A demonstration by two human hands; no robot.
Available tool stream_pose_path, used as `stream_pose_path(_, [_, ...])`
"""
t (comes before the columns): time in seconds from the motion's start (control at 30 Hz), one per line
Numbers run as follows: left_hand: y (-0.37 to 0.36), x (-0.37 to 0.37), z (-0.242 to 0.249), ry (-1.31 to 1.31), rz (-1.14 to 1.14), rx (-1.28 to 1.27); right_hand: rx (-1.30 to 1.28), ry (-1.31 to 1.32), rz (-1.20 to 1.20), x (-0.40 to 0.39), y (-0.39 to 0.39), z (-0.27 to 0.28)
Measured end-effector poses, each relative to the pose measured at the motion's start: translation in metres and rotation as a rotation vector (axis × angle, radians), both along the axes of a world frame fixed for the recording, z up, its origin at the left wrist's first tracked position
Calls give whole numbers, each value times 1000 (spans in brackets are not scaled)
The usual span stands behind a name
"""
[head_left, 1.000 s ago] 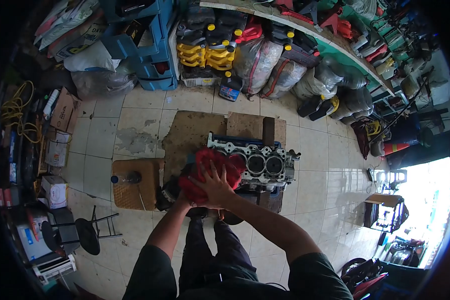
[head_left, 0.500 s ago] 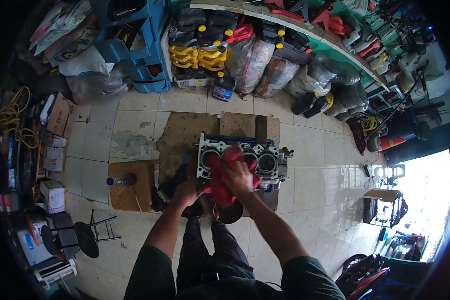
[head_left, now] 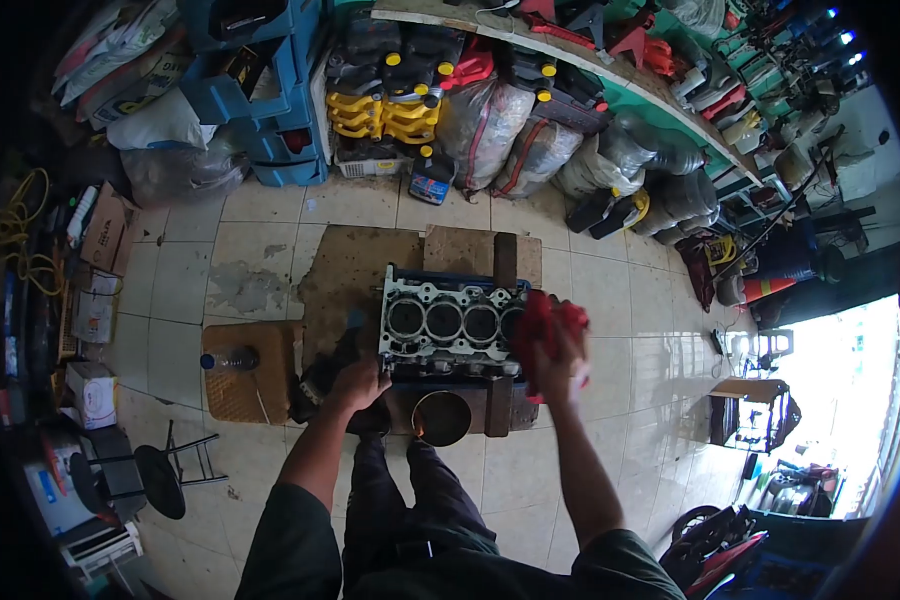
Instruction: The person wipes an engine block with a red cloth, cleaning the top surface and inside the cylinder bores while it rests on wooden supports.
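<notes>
Right hand (head_left: 560, 362) clenched around red rag (head_left: 545, 328), pressed at the right end of the engine block (head_left: 450, 325). Rag covers the rightmost bore; three cylinder bores exposed to its left. Left hand (head_left: 358, 381) rests on the block's near-left corner, fingers curled over a dark part there; cannot tell whether it grips. Block sits on cardboard sheet (head_left: 360, 268) on the tiled floor (head_left: 625, 330). Round metal bowl (head_left: 442, 417) just near of the block, between the person's feet. Plastic bottle (head_left: 228, 357) lies to the left on a brown mat (head_left: 245, 385). Black stool (head_left: 160, 478) near left. Yellow jerrycans (head_left: 385, 110) stacked far, against the wall.
</notes>
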State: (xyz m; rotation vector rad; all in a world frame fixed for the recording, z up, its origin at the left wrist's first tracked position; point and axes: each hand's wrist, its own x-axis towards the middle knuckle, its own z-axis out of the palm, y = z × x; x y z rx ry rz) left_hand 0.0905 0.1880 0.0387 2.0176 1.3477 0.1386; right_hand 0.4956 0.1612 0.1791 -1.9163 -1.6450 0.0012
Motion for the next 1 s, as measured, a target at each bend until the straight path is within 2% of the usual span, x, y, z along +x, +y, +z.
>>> stream_pose_path(0.03, [1, 2, 9, 26, 14, -36, -50, 77, 53, -38, 8, 7])
stream_pose_path(0.1, [5, 6, 15, 78, 13, -130, 20, -18, 300, -112, 31, 16])
stream_pose_path(0.13, [4, 4, 18, 83, 20, -131, -46, -85, 399, -144, 38, 9])
stream_pose_path(0.2, [2, 0, 24, -13, -61, -10, -202, -101, 534, -198, 48, -13])
stream_pose_path(0.23, [-1, -3, -15, 145, -50, -124, -367, -218, 515, -235, 55, -34])
stream_pose_path(0.33, [-7, -3, -22, 183, -17, -116, -405, -181, 433, -253, 43, -52])
stream_pose_path(0.37, [-4, -3, -23, 187, -20, -120, -343, -195, 431, -250, 42, -58])
stream_pose_path(0.43, [3, -1, -18, 368, -315, -160, -376, -214, 460, -239, 50, -75])
stream_pose_path(0.47, [3, 0, -12, 374, -317, -159, -398, -233, 487, -233, 56, -81])
stream_pose_path(0.57, [7, 2, 15, 342, -237, -163, -318, -165, 484, -204, 62, -90])
stream_pose_path(0.63, [-1, 7, 13, -24, 103, -150, -240, -144, 372, -161, 50, -97])
stream_pose_path(0.73, [0, 4, 11, -86, 28, -121, -227, -125, 235, -78, 21, -104])
stream_pose_path(0.77, [3, 4, 13, -89, 25, -117, -192, -200, 200, -55, 12, -91])
stream_pose_path(0.83, [-2, 7, 19, -92, 117, -75, -206, -258, 119, -13, -1, -71])
stream_pose_path(0.93, [-1, 6, 14, -94, 81, -71, -283, -278, 71, 29, -13, -67])
stream_pose_path(1.0, [-2, 5, 8, -80, 97, -48, -223, -384, -86, 41, -16, -66])
